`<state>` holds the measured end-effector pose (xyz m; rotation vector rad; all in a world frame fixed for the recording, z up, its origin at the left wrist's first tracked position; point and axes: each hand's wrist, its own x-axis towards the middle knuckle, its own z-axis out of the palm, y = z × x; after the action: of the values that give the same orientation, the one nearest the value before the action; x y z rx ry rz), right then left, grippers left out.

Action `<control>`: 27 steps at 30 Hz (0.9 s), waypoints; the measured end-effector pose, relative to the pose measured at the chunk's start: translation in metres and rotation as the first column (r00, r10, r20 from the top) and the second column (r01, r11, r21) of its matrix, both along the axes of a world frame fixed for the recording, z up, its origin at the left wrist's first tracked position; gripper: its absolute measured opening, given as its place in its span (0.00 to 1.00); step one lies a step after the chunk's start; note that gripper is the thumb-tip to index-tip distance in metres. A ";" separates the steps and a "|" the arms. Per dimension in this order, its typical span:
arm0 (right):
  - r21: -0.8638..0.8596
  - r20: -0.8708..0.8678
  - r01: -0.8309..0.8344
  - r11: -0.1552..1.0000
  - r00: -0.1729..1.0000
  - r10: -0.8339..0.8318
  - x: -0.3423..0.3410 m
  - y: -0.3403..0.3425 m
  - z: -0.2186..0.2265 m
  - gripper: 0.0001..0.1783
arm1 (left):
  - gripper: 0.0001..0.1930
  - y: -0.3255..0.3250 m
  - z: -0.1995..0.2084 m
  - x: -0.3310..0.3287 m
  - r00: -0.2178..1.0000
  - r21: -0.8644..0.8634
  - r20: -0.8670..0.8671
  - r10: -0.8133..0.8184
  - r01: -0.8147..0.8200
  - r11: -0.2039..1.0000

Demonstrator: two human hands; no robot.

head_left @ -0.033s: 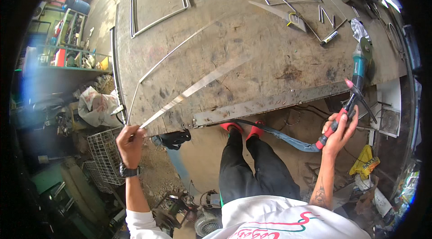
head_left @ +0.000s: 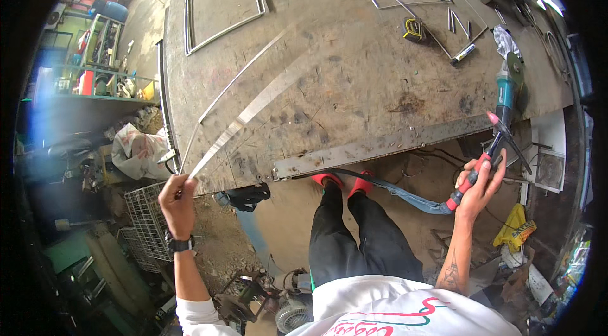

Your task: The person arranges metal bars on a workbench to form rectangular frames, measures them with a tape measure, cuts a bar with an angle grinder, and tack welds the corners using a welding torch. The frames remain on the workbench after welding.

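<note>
My left hand (head_left: 177,203), at the table's near left corner, pinches the end of a long thin metal rod (head_left: 233,128). The rod reaches out over the table and is smeared into a pale band by motion. Beside it a second thin, bent pale line (head_left: 229,86) also runs back to the hand; whether it is a separate rod I cannot tell. My right hand (head_left: 479,187) is wrapped round the red and black handle of a TIG welding torch (head_left: 467,185). Its pink nozzle points up and left, and a blue-sleeved cable (head_left: 405,195) trails from it.
A teal angle grinder (head_left: 505,92) rests on the table's right side. A tape measure (head_left: 413,29), a marker (head_left: 463,53) and metal frames (head_left: 227,37) lie farther back on the wooden tabletop (head_left: 329,82). Below left stands a wire basket (head_left: 144,209). My feet are beneath the table edge.
The smeared rod has swung to the left, and a pale blur over the tape measure is gone. My left hand has shifted slightly left; my right hand stays put with the torch.
</note>
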<state>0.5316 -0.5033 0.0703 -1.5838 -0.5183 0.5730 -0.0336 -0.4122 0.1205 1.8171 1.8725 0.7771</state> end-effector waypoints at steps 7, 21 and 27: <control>-0.038 -0.023 -0.035 0.999 0.999 0.034 -0.010 -0.008 -0.018 0.34 | 0.19 0.003 0.057 0.036 0.616 -0.329 0.654 0.440 -0.292 0.898; -0.047 -0.063 -0.165 0.985 0.985 0.162 -0.039 0.010 -0.008 0.33 | 0.15 0.010 0.046 0.121 -0.745 -0.090 0.662 -0.082 -0.187 0.978; -0.007 -0.028 -0.169 0.986 0.985 0.168 -0.043 0.020 0.014 0.33 | 0.18 0.017 -0.068 0.258 -0.596 -0.367 0.802 0.051 -0.423 0.829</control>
<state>0.4887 -0.4830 0.0846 -1.5476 -0.6342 0.7243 0.2249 -0.3948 0.0529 -0.2709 0.6320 1.9388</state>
